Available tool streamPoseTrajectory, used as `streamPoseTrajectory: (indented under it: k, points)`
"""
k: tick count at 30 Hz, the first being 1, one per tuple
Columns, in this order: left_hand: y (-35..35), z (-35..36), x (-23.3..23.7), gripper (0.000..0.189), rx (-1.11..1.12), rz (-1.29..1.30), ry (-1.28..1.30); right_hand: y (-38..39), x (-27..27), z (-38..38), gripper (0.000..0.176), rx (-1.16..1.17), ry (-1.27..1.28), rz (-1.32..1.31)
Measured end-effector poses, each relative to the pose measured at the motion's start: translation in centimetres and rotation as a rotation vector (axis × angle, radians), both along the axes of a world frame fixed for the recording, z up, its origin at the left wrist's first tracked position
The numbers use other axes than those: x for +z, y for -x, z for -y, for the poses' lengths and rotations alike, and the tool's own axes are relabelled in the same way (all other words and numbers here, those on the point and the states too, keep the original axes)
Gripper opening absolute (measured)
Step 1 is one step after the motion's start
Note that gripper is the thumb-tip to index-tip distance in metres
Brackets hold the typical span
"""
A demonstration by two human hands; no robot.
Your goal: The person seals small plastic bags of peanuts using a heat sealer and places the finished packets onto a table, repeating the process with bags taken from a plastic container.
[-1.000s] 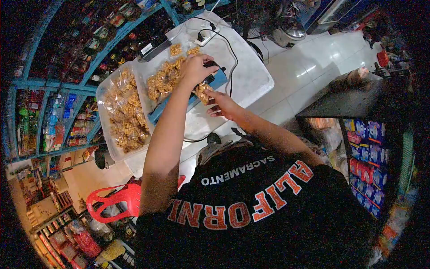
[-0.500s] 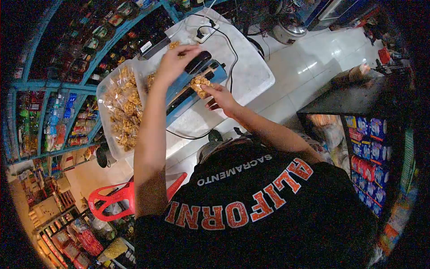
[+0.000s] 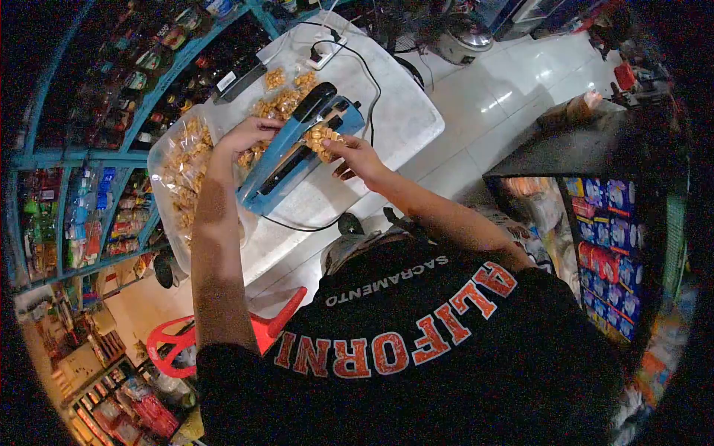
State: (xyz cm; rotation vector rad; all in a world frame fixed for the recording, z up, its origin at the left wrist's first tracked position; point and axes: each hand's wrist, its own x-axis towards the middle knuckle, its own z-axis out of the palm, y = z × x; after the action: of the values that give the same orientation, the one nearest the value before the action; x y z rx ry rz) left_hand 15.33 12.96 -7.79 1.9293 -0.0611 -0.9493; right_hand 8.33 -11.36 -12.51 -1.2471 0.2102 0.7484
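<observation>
Right hand (image 3: pixel 358 159) pinches a snack bag (image 3: pixel 320 140); left hand (image 3: pixel 250 136), grip unclear; upper centre, desk (image 3: pixel 409 111) stretches from cord (image 3: pixel 378 93) to right edge.

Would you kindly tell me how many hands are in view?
2: the left hand near piled bags beside the blue sealer; the right hand on its other side, holding a snack bag.

Blue sealer (image 3: pixel 291 157): long, slim, black-handled arm raised off its base, lying roughly parallel to the near edge of the white table (image 3: pixel 405 104) | small clear pouch (image 3: pixel 320 140): plump with golden-brown pieces, tilted, at the sealer's near side | more filled pouches (image 3: pixel 282 102): heaped toward the far edge, from here
</observation>
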Motion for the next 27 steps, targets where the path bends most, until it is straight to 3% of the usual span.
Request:
streamPoseTrajectory:
  k: [5,12,14,17,20,23,27]
  points:
    - [-0.9,-0.3,-2.8,0.029,-0.032,0.027,-0.004,0.0,-0.4,-0.2,0.05,-0.042,-0.01,-0.029]
    - [-1.0,0.6,-2.7,0.024,-0.06,0.106,-0.037,0.0,-0.6,-0.2,0.046,-0.032,-0.025,0.002]
    - [-0.9,2.3,-1.0,0.022,-0.161,0.229,-0.223,0.0,-0.5,-0.3,0.045,-0.032,-0.029,-0.01]
    - [-1.2,3.5,-0.6,0.022,-0.142,0.288,-0.38,-0.1,-0.3,-0.5,0.047,-0.018,0.016,0.013]
    - [-1.6,3.5,-2.6,0.021,-0.02,0.371,-0.222,-0.3,-0.7,-0.8,0.048,-0.079,0.047,0.037]
    - [-3.0,2.7,-4.8,0.021,-0.03,0.424,-0.343,-0.6,-1.8,-1.0,0.05,-0.161,0.116,0.043]
    - [-2.7,3.3,-2.5,0.022,-0.003,0.554,-0.407,-0.2,-0.3,0.5,0.047,-0.165,0.061,0.026]
